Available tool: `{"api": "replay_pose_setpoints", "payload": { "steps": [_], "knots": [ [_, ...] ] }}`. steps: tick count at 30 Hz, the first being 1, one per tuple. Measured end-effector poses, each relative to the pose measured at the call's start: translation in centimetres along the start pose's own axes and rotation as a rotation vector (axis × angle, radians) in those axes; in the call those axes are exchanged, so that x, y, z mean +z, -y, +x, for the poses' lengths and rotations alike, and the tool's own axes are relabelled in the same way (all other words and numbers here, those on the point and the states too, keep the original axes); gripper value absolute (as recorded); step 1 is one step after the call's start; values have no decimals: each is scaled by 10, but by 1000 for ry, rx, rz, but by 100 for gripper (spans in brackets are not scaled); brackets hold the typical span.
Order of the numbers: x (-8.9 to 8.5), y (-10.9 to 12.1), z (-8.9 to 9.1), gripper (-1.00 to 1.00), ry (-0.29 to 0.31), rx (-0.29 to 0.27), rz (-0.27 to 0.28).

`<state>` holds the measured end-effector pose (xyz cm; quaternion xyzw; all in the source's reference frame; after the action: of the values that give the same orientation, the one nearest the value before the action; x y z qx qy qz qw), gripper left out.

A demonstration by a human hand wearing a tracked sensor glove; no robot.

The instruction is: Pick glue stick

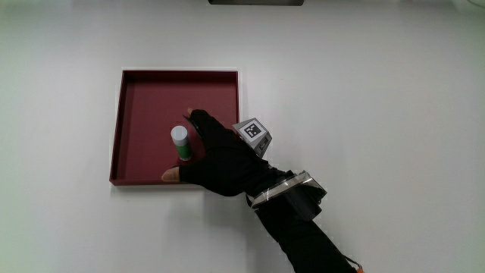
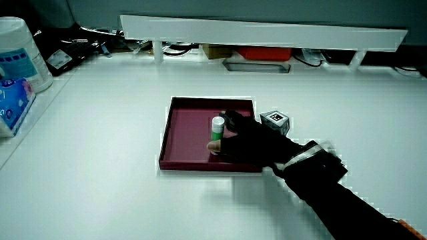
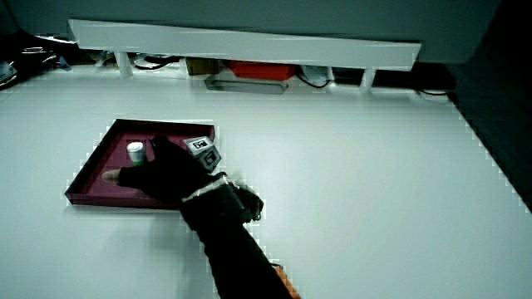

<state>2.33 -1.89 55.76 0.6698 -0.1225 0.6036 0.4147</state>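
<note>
A glue stick point(image 1: 181, 144) with a white cap and a green body stands upright in a dark red tray point(image 1: 117, 129), in the part of the tray nearer to the person. It shows in both side views point(image 2: 217, 128) point(image 3: 135, 152). The hand point(image 1: 216, 159) lies low over the tray right beside the stick, with the patterned cube point(image 1: 254, 135) on its back. Thumb and forefinger are spread, one on each side of the stick, with a gap between them wider than the stick. The stick stands on the tray floor close to the palm.
The tray point(image 2: 167, 133) rests on a white table. A white canister with a blue label point(image 2: 17, 67) stands at the table's edge. A low white partition point(image 2: 267, 30) has a red thing point(image 2: 263, 52) and a grey tray beneath it.
</note>
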Motion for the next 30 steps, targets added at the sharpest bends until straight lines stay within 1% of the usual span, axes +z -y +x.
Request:
{"api": "replay_pose_setpoints", "payload": {
  "steps": [2,3,5,6,7,8,10,11,12,13,14,15,16,18,19,21,26,28,30],
  "knots": [
    [0,1,0,13,-2,11,29],
    [-1,2,-1,16,-13,10,43],
    [0,3,2,22,-17,19,91],
    [0,4,2,25,-39,29,102],
    [0,3,4,28,-37,30,108],
    [0,5,4,31,-56,35,122],
    [0,5,6,38,-53,44,153],
    [0,5,6,41,-75,58,162],
    [0,5,7,44,-77,72,178],
    [0,5,7,47,-80,79,181],
    [0,6,6,50,-89,67,179],
    [0,5,8,53,-76,71,182],
    [-1,5,7,56,-86,76,180],
    [-2,6,7,62,-73,72,199],
    [-2,6,6,66,-96,78,204],
    [-3,6,8,72,-81,87,222],
    [-3,7,7,87,-93,90,235],
    [-3,8,7,94,-82,94,240],
    [-3,7,8,100,-79,118,246]
  ]
}}
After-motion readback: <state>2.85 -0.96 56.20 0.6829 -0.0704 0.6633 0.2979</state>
